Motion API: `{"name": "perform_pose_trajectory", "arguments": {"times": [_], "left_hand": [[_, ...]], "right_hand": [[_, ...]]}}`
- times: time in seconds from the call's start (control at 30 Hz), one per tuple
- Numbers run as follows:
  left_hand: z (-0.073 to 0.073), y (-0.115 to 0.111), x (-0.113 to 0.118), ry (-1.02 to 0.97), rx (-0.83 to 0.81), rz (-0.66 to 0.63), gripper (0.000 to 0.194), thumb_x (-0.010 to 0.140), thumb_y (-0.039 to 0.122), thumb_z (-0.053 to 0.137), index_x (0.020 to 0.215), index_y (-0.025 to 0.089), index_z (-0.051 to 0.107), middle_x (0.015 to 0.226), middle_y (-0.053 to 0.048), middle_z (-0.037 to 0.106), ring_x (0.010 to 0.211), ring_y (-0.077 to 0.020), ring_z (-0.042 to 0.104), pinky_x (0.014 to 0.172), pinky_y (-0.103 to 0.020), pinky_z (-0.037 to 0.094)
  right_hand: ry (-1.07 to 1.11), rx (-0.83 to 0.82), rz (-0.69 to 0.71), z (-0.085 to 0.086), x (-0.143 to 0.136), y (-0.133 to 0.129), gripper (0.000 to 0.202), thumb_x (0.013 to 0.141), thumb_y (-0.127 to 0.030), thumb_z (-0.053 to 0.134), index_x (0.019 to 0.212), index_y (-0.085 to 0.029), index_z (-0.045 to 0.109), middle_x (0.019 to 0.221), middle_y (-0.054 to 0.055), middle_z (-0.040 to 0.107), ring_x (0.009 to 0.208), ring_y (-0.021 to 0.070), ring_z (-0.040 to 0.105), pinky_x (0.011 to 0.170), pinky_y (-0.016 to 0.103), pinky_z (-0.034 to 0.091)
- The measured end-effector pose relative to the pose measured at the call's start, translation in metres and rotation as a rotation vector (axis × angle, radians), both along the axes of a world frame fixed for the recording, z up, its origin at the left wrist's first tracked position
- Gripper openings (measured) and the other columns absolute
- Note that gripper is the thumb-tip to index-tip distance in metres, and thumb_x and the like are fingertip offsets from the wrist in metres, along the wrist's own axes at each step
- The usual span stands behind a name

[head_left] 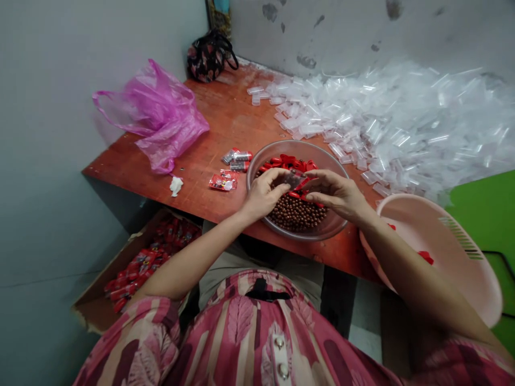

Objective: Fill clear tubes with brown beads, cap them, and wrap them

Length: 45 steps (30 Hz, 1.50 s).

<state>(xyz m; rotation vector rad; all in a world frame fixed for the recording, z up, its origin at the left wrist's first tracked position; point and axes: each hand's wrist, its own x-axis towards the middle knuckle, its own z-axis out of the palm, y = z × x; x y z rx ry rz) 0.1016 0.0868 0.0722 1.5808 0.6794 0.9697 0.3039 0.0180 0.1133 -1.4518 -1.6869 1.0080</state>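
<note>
My left hand (266, 194) is closed on a small clear plastic tube (293, 180) with dark contents and red at its right end. Close to that red end is my right hand (340, 194), its thumb and fingers apart; whether a fingertip touches the tube I cannot tell. Both hands are over a translucent round bowl (298, 235). Brown balls (296, 213) fill its near side, and red plastic pieces (290, 161) lie toward the back. Left of the bowl are several filled tubes (240, 156) and red printed packets (223, 181).
Clear empty tubes (386, 118) are heaped at the back right. A pink basin (446, 236) with a few red pieces stands at the right. A pink plastic bag (164, 118) and a dark handbag (209, 56) lie on the left; a cardboard box (90, 300) of red packets is below.
</note>
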Motion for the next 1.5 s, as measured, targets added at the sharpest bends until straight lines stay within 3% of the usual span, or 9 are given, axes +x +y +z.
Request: {"name": "perform_pose_trajectory", "arguments": {"times": [0.23,0.33,0.47,0.73,0.93,1.03,1.23,1.37,1.5], "left_hand": [[0.000,0.000,0.006,-0.212,-0.377,-0.117,0.026,0.077,0.030,0.066,0.097,0.017,0.055,0.098,-0.004,0.067,0.088,-0.0170,0.066,0.079,-0.034,0.056],[0.002,0.001,0.005,-0.283,-0.471,-0.136,0.035,0.073,0.034,0.070,0.098,0.017,0.052,0.092,-0.004,0.068,0.085,-0.0174,0.068,0.077,-0.034,0.058],[0.006,0.001,0.002,-0.310,-0.532,-0.087,0.038,0.075,0.036,0.069,0.103,0.019,0.049,0.091,-0.004,0.069,0.084,-0.0171,0.070,0.076,-0.033,0.059],[0.012,0.000,0.000,-0.325,-0.559,-0.001,0.030,0.083,0.031,0.059,0.110,0.020,0.055,0.102,-0.006,0.069,0.089,-0.0174,0.070,0.072,-0.027,0.059],[0.006,-0.003,0.002,-0.344,-0.515,-0.001,0.040,0.078,0.034,0.067,0.113,0.019,0.056,0.107,-0.007,0.069,0.089,-0.0174,0.070,0.073,-0.027,0.059],[0.002,-0.003,0.004,-0.345,-0.492,-0.023,0.043,0.075,0.035,0.070,0.112,0.018,0.058,0.106,-0.007,0.070,0.087,-0.0163,0.070,0.075,-0.028,0.058],[-0.004,-0.002,0.005,-0.134,-0.225,-0.010,0.034,0.082,0.035,0.063,0.112,0.019,0.064,0.113,-0.006,0.069,0.103,-0.0192,0.065,0.089,-0.031,0.053],[0.000,-0.005,0.003,0.047,0.003,0.022,0.029,0.086,0.031,0.058,0.111,0.021,0.067,0.107,-0.003,0.072,0.101,-0.0188,0.065,0.094,-0.030,0.047],[0.003,-0.008,0.001,0.061,0.072,-0.003,0.029,0.086,0.027,0.056,0.112,0.021,0.067,0.109,-0.002,0.071,0.101,-0.0184,0.065,0.092,-0.028,0.047]], "right_hand": [[-0.620,0.042,-0.041,0.000,0.028,0.008,0.024,0.084,-0.033,0.060,0.099,-0.019,0.072,0.090,0.006,0.074,0.083,0.0213,0.069,0.075,0.030,0.049],[-0.958,-0.009,0.059,-0.004,0.027,0.016,0.024,0.088,-0.029,0.053,0.098,-0.019,0.072,0.098,0.008,0.074,0.087,0.0230,0.068,0.070,0.029,0.046],[-1.226,-0.018,-0.024,-0.008,0.026,0.021,0.029,0.090,-0.033,0.047,0.100,-0.021,0.072,0.104,0.008,0.073,0.085,0.0241,0.067,0.061,0.028,0.041],[-1.132,0.066,0.047,-0.017,0.009,0.039,0.032,0.093,-0.030,0.045,0.115,-0.019,0.065,0.112,0.010,0.067,0.092,0.0225,0.063,0.071,0.029,0.042],[-1.181,0.200,0.280,-0.029,-0.004,0.063,0.033,0.095,-0.025,0.040,0.118,-0.015,0.061,0.115,0.016,0.063,0.104,0.0259,0.057,0.076,0.031,0.043],[-1.066,0.216,0.176,-0.029,0.004,0.065,0.030,0.094,-0.028,0.043,0.111,-0.015,0.064,0.109,0.014,0.067,0.101,0.0253,0.060,0.081,0.032,0.044],[-0.432,0.354,-0.157,0.003,0.011,0.035,0.035,0.092,-0.041,0.047,0.119,-0.023,0.059,0.105,0.007,0.069,0.091,0.0212,0.065,0.080,0.034,0.051],[-0.520,0.413,-0.014,0.028,-0.008,0.017,0.033,0.091,-0.041,0.049,0.117,-0.025,0.063,0.110,0.009,0.067,0.100,0.0243,0.063,0.088,0.038,0.049],[-0.694,0.434,0.070,0.029,-0.020,0.014,0.034,0.094,-0.037,0.044,0.118,-0.020,0.062,0.106,0.012,0.067,0.097,0.0222,0.063,0.085,0.034,0.050]]}}
